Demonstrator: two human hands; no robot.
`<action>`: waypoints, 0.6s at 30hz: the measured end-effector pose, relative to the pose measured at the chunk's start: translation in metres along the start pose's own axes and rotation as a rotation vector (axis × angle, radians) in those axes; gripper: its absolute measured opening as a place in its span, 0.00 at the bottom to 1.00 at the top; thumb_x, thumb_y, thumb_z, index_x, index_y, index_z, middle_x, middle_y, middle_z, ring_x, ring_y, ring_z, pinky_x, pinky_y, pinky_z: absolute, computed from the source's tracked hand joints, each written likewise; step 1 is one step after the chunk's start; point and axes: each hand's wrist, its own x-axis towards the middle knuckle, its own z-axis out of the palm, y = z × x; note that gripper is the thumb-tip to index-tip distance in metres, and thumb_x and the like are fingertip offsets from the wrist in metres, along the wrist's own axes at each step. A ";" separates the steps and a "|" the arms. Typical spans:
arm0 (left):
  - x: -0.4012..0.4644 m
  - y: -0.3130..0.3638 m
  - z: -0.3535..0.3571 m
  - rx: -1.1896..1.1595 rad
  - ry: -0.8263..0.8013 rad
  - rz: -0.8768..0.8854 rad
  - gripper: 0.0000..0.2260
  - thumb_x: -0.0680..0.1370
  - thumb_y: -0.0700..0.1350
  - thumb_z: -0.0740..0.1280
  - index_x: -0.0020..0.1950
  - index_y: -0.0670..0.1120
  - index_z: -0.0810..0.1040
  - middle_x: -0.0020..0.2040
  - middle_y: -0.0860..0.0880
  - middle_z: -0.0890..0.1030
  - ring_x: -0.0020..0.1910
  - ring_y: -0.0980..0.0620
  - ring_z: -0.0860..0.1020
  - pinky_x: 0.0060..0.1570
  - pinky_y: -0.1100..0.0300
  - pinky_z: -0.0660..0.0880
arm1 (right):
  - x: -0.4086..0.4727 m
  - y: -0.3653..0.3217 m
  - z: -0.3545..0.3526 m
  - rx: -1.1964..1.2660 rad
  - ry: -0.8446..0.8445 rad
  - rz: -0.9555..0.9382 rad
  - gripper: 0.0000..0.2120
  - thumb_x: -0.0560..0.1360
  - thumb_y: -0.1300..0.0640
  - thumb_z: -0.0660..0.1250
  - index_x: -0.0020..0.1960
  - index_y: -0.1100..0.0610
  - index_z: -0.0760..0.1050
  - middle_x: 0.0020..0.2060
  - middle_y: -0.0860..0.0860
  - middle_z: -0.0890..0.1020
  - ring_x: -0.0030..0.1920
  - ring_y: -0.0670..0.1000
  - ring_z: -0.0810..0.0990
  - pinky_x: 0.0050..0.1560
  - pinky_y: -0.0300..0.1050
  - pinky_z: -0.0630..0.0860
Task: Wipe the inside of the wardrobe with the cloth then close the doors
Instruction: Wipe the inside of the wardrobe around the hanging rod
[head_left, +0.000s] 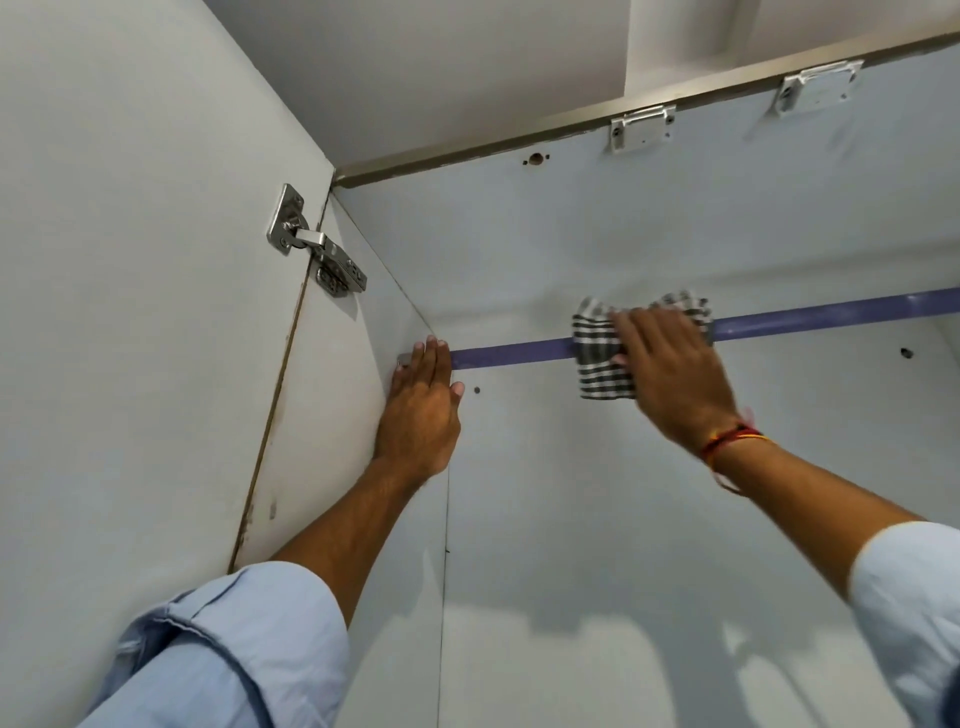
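Note:
I look up into the pale grey wardrobe interior (571, 493). My right hand (670, 374) presses a grey-and-white striped cloth (602, 358) over the purple hanging rod (831, 317) near the back wall. My left hand (421, 410) lies flat with fingers together against the left inner corner, at the rod's left end (498, 356). It holds nothing. The left door (130, 312) stands open, hung on a metal hinge (317, 249).
Two white catch fittings (641, 127) (815, 85) sit under the wardrobe's top panel (623, 218) near its front edge. Small holes mark the panel (535, 158) and the back wall (906, 353). The white room ceiling (441, 67) shows above.

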 end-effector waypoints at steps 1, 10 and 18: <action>0.000 0.000 0.000 0.003 0.005 -0.001 0.25 0.85 0.47 0.48 0.81 0.41 0.47 0.82 0.43 0.51 0.82 0.46 0.47 0.81 0.50 0.45 | -0.003 0.007 0.000 -0.017 -0.005 0.013 0.20 0.86 0.52 0.52 0.72 0.61 0.69 0.63 0.60 0.78 0.63 0.63 0.75 0.73 0.58 0.66; 0.005 -0.005 0.002 -0.133 -0.048 -0.016 0.24 0.86 0.46 0.48 0.81 0.42 0.46 0.83 0.45 0.48 0.82 0.49 0.44 0.80 0.52 0.42 | 0.035 -0.105 0.011 0.103 -0.001 -0.046 0.18 0.84 0.56 0.54 0.69 0.61 0.72 0.59 0.58 0.80 0.57 0.61 0.77 0.69 0.57 0.70; 0.005 -0.007 0.000 -0.234 -0.061 -0.018 0.24 0.86 0.47 0.47 0.81 0.46 0.47 0.83 0.46 0.49 0.82 0.50 0.44 0.80 0.51 0.41 | 0.042 -0.131 0.012 0.123 -0.070 -0.095 0.18 0.83 0.57 0.55 0.71 0.60 0.71 0.63 0.57 0.80 0.61 0.59 0.78 0.71 0.55 0.71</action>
